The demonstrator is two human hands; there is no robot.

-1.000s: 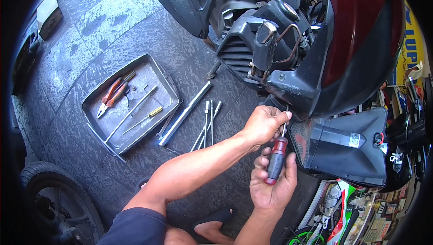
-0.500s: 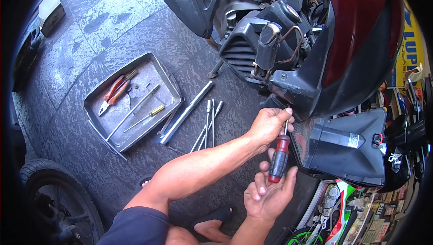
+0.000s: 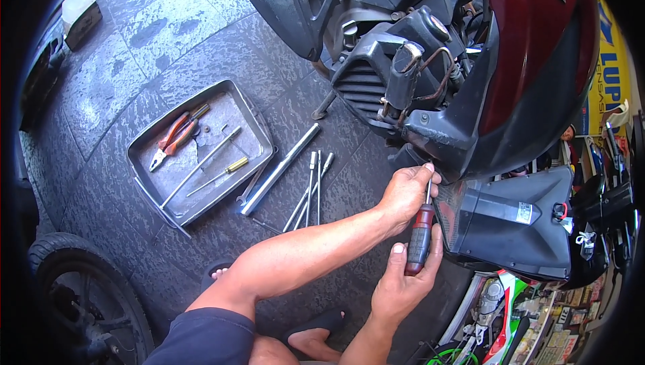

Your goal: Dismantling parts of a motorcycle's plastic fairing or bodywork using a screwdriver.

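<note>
A screwdriver with a red and black handle stands with its shaft pointing up toward the lower edge of the dark scooter body panel. Pinched near the tip end of the shaft is my left hand, its fingers closed against the panel's underside. The tip and any screw are hidden there. My right hand has its thumb and fingers around the lower part of the handle. Just right of the hands lies a black plastic cover with a label.
A grey tray holds orange-handled pliers, a small yellow-handled screwdriver and a long rod. Beside it on the tiles lie a metal tube and several T-handle wrenches. A wheel stands lower left.
My right hand has closed from an open palm under the handle to a hold on it. The left hand stays at the shaft. The whole view has shifted slightly.
</note>
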